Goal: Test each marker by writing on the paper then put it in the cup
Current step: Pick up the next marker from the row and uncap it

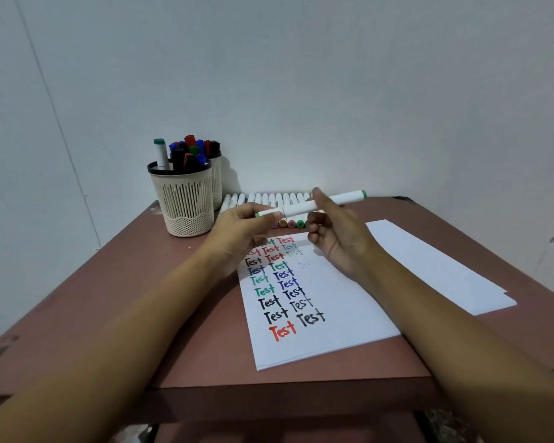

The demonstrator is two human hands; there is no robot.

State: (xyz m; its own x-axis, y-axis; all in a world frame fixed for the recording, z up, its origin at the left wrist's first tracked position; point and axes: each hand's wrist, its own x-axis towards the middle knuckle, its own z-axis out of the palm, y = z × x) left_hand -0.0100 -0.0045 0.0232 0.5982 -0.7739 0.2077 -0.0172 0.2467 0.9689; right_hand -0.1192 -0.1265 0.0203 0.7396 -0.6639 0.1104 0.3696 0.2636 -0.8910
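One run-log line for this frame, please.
marker: held crosswise above paper, not writing | left hand: grips its left end | right hand: holds its barrel | cup: holds other markers

Second cup [217, 182] — mostly hidden

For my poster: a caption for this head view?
Left hand and right hand hold a white green-capped marker near a white paper sheet and a cream slatted cup.
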